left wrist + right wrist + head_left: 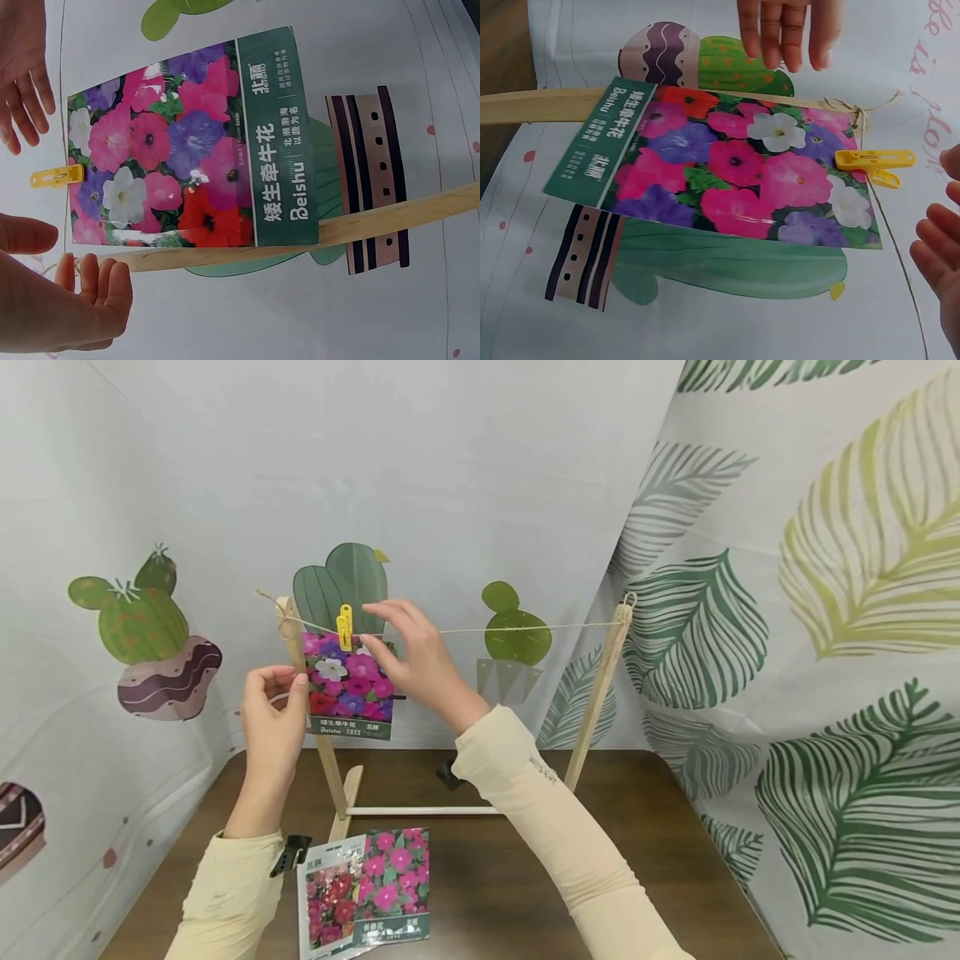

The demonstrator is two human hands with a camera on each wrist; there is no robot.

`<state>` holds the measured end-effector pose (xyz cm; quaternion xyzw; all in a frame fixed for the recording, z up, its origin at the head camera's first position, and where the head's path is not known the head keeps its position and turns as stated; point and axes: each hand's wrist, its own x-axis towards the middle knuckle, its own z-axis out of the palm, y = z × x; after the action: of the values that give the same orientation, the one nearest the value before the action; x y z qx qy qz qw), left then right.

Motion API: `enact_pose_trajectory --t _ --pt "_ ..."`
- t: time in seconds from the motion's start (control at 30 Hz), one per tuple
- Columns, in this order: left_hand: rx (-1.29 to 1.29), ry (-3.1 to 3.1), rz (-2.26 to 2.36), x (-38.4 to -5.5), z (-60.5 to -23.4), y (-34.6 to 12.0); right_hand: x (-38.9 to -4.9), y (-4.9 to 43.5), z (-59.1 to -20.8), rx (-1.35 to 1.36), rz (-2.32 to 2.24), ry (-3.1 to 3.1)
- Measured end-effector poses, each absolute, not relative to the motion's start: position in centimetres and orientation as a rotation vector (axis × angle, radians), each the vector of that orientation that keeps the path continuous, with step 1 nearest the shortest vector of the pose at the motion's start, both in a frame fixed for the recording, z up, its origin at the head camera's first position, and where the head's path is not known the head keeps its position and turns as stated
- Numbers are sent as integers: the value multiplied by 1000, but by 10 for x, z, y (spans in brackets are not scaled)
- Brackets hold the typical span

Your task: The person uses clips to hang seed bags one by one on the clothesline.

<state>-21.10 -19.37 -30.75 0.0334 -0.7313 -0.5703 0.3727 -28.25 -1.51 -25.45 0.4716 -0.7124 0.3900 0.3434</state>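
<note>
A flower seed packet (pixel 348 689) hangs from a thin string (pixel 487 630), held at its top edge by a yellow clothespin (pixel 344 628). Beside the packet's left edge is my left hand (pixel 272 714), its fingers loosely bent and holding nothing. In the right wrist view those left fingers (pixel 791 34) show apart from the packet. My right hand (pixel 420 660) is just right of the clothespin, thumb and fingers spread with a gap between them. Seen from the left wrist, the clothespin (pixel 58 177) grips the packet (pixel 172 146) with neither hand on it.
The string runs between two wooden posts (pixel 600 693) of a stand, joined low down by a white rod (pixel 420 811). Two more seed packets, one pink-flowered (pixel 393 881) and one red-flowered (pixel 330 902), overlap on the brown table (pixel 480 885). Behind hangs a printed cloth (pixel 465 468).
</note>
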Motion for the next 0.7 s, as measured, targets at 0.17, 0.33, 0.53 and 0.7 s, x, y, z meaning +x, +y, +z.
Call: enact_pose_trajectory --t 0.17,0.33,0.53,0.7 --pt "62 -1855 -1459 -209 -308 -192 -279 -10 -262 1217 1052 -1811" --pt "44 -1856 -1440 -205 -308 -191 -274 -4 -266 1219 1067 -1758" --pt "25 -1850 -1419 -200 -310 -189 -268 4 -273 1220 1083 -1705" --pt "25 -1849 -1423 -196 -313 -187 -265 13 -282 1220 1095 -1684"
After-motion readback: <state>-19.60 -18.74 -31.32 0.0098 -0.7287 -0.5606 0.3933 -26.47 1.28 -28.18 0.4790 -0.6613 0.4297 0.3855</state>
